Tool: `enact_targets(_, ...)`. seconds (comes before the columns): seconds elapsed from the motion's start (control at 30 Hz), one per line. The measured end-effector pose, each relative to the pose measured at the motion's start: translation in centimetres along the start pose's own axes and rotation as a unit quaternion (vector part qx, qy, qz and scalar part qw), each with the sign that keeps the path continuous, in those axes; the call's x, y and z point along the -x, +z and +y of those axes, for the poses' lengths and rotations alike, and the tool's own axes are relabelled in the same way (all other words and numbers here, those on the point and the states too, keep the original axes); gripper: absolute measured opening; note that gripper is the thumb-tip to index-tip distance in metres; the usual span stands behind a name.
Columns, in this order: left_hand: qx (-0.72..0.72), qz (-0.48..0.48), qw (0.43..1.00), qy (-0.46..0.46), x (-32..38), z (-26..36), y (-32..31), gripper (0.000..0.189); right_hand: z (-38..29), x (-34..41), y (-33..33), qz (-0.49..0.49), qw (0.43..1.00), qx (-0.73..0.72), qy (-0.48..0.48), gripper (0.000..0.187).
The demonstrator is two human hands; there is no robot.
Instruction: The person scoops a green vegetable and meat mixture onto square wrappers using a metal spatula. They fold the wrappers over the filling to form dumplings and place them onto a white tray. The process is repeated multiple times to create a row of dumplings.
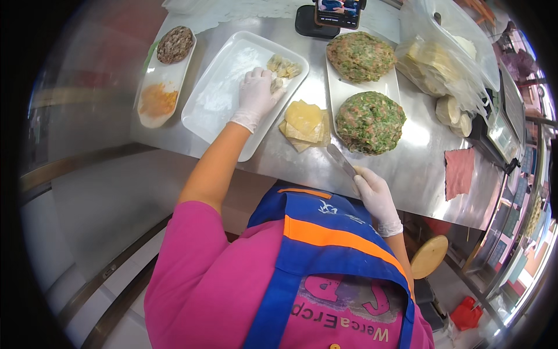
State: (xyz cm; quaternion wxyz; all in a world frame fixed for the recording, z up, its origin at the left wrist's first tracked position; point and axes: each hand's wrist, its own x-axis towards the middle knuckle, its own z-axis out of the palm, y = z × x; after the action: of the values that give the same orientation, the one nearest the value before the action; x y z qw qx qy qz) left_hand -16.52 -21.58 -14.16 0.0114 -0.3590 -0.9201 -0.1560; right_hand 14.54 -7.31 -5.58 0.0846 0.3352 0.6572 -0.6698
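Over a white flour-dusted tray [205, 98] is my gloved left hand [257, 94], with a folded wonton [276, 83] between its thumb and fingers. More wontons [284, 66] lie together just beyond it in the tray's far right corner. My gloved right hand [375, 192] grips a flat metal filling spatula [341, 159] near the table's front edge. The spatula's tip points at a stack of yellow wonton wrappers [304, 122] on the steel. To the right, a white platter [333, 94] bears two mounds of green-flecked minced filling, a near one [370, 123] and a far one [362, 56].
A narrow white dish [148, 74] at left holds dark mince [175, 45] and orange bits [159, 100]. A phone on a stand [338, 15] is at the back. Plastic bags of wrappers [429, 65], a scale-like device [501, 131] and a pink cloth [459, 173] occupy the right.
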Motion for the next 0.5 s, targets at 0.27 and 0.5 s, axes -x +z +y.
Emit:
enact_targets(0.27,0.038,0.031,0.998,0.048,0.6,-1.5,0.7,0.012,0.6,0.2,-0.2,0.005,1.0,-0.008,0.013,0.027)
enact_targets(0.5,0.012,0.079,0.997,0.016,-1.7,-4.0,0.3,0.012,1.0,0.2,-0.3,0.022,1.0,-0.001,0.015,0.026)
